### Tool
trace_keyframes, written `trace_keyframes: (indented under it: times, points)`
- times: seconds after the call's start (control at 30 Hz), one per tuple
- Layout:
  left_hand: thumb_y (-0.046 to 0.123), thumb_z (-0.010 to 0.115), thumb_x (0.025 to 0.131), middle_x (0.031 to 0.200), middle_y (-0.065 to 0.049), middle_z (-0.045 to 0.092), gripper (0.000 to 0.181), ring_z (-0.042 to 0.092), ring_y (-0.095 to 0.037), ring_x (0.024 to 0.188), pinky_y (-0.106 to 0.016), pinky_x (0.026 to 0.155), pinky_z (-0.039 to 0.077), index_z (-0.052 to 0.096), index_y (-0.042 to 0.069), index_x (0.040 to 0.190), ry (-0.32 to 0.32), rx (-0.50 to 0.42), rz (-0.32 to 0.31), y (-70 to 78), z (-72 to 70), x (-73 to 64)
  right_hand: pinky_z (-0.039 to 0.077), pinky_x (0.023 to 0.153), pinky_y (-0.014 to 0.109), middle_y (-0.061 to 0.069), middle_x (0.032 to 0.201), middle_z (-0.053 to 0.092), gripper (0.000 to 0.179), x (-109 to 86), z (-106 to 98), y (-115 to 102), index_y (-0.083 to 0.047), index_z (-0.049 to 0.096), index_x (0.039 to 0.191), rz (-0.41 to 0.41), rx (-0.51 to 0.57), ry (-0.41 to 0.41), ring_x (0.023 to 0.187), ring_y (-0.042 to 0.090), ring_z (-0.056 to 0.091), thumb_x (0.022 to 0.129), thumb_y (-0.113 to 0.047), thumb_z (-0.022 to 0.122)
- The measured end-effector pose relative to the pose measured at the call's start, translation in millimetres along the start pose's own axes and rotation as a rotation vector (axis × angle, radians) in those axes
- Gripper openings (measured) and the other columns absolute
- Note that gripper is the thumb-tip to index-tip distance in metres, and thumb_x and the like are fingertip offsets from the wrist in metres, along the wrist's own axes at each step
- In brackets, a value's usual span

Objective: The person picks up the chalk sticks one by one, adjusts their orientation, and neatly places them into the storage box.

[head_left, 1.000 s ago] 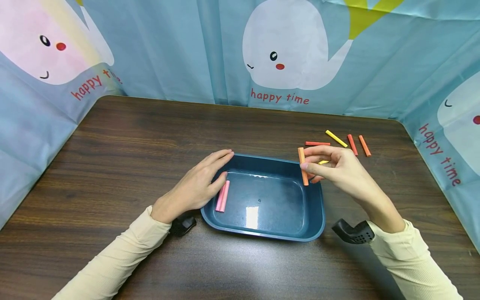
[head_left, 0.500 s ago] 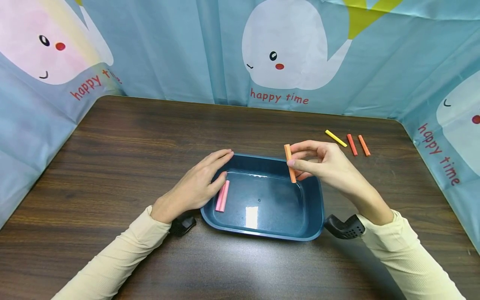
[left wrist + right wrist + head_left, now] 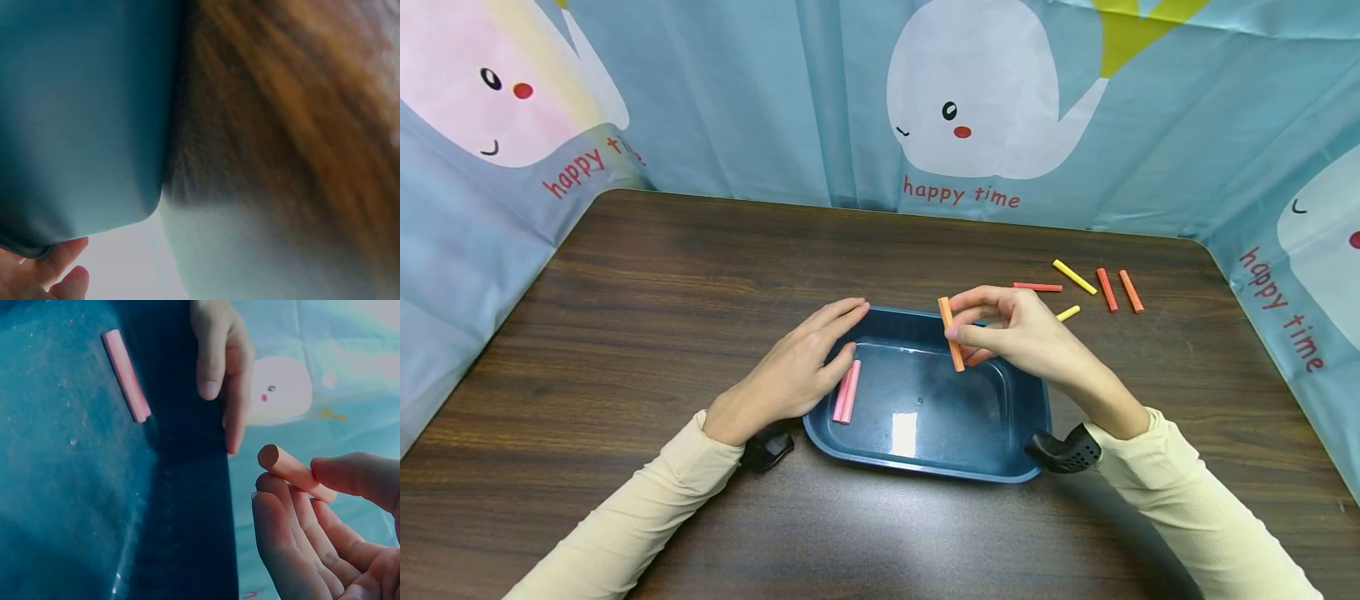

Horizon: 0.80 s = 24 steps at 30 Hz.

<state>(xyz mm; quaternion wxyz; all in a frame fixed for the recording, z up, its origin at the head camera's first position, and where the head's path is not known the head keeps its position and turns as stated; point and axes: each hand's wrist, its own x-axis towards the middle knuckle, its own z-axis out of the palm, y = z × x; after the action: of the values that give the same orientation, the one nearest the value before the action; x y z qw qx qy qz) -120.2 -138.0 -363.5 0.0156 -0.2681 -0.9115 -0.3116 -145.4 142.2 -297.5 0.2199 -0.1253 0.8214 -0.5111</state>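
My right hand [image 3: 1026,333] pinches an orange chalk stick [image 3: 951,335] between thumb and fingertips, above the far side of a dark blue plastic basin [image 3: 925,472]. In the right wrist view the orange chalk [image 3: 294,470] shows its blunt round end. My left hand [image 3: 790,367] grips the basin's left rim, thumb on the inner side and fingers over the outer side; some fingertips [image 3: 72,250] show under the rim in the left wrist view. Side by side on the basin floor, near that thumb, lie two pink chalk sticks [image 3: 847,392].
Behind the right hand, loose chalk lies on the dark wooden table [image 3: 700,250]: a red stick [image 3: 1038,287], a yellow one [image 3: 1074,277], another red [image 3: 1107,289], an orange [image 3: 1131,291] and a partly hidden yellow [image 3: 1067,313]. A blue whale-print curtain [image 3: 760,100] encloses the table.
My right hand has carried the orange chalk leftward over the basin, uncovering the red and yellow sticks behind it. The left hand and the basin have stayed in place.
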Motion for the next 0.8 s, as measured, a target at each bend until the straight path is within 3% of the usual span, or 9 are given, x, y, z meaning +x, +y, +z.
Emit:
trace_keyframes:
  times: [0.17,0.5,0.8]
  points:
    - [0.013,0.052,0.1,0.157,-0.01,0.04,0.052,0.04,-0.024,0.144,-0.046,0.117,0.035,0.042,0.003,0.15,0.002,-0.003,-0.005,0.2,0.0,-0.1,0.061,0.076,0.047,0.025,0.11,0.068,0.038,6.8,8,1,-0.002,0.059,0.128,0.01,-0.017,-0.021,0.077,0.02,0.073,0.093,-0.014,0.067]
    - [0.013,0.052,0.1,0.157,-0.01,0.039,0.052,0.04,-0.024,0.144,-0.047,0.118,0.035,0.042,0.003,0.15,0.0,-0.011,-0.006,-0.7,0.2,0.1,0.062,0.076,0.044,0.026,0.109,0.067,0.041,16.7,21,3,0.003,0.055,0.131,0.002,0.007,-0.106,0.077,0.02,0.072,0.093,-0.009,0.063]
    - [0.014,0.052,0.1,0.158,-0.01,0.038,0.053,0.039,-0.025,0.145,-0.048,0.118,0.034,0.04,0.003,0.151,-0.019,-0.014,-0.017,0.3,-0.3,0.9,0.061,0.072,0.038,0.017,0.105,0.07,0.038,21.8,30,1,0.001,0.059,0.128,-0.023,-0.079,-0.144,0.077,0.023,0.071,0.093,-0.011,0.066]
